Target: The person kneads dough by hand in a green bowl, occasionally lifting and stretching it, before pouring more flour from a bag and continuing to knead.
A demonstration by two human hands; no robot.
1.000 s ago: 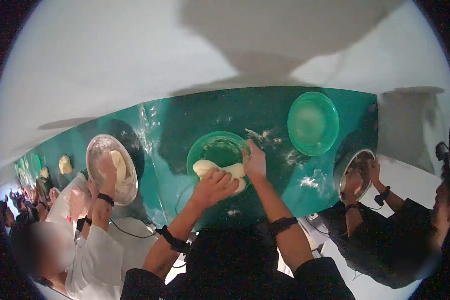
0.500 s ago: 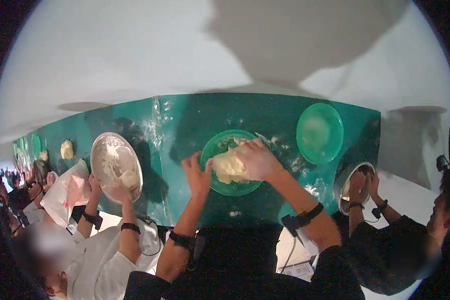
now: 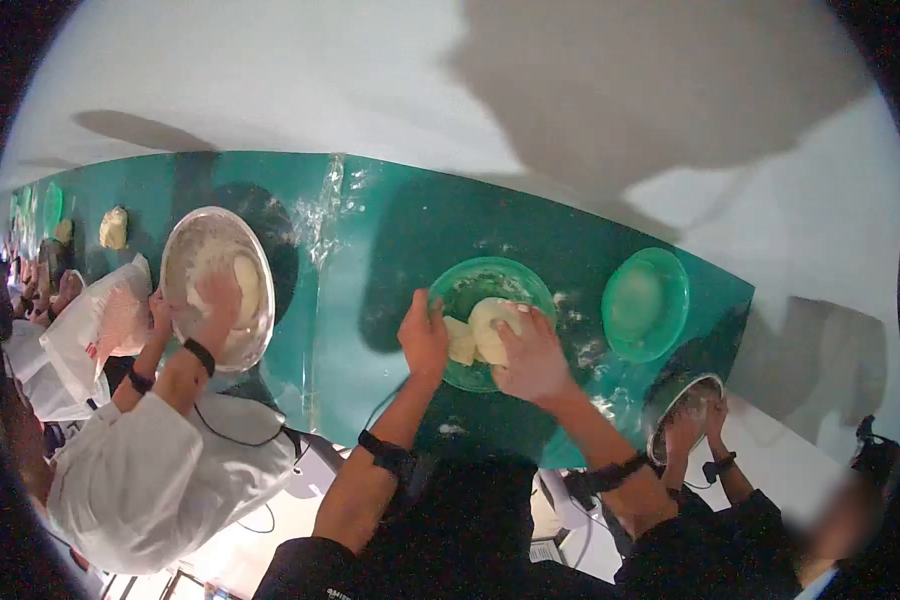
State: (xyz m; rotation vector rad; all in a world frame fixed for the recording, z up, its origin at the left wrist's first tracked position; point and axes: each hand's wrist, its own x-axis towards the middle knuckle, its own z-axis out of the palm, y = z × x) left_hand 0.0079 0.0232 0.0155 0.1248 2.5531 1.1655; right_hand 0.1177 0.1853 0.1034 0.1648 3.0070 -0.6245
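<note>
A green plastic bowl (image 3: 485,268) stands in front of me on the green tabletop. In it lies a pale dough (image 3: 490,322), a rounded lump with a rougher flap (image 3: 460,342) folded out on its left. My right hand (image 3: 530,355) is closed over the right side of the lump, fingers curled on top. My left hand (image 3: 425,335) grips the bowl's left rim, thumb toward the inside and close to the flap. The dough's underside is hidden.
A second green bowl (image 3: 646,305) stands to the right. Co-workers on both sides have their hands in metal bowls, one at the left (image 3: 182,250) and one at the right (image 3: 660,440). Another dough lump (image 3: 113,228) lies far left. Flour is scattered on the table (image 3: 380,270).
My left hand has gone from spread fingers beside the bowl to gripping its rim. Under my right hand the dough has turned into a smoother, rounder lump. The view has tilted.
</note>
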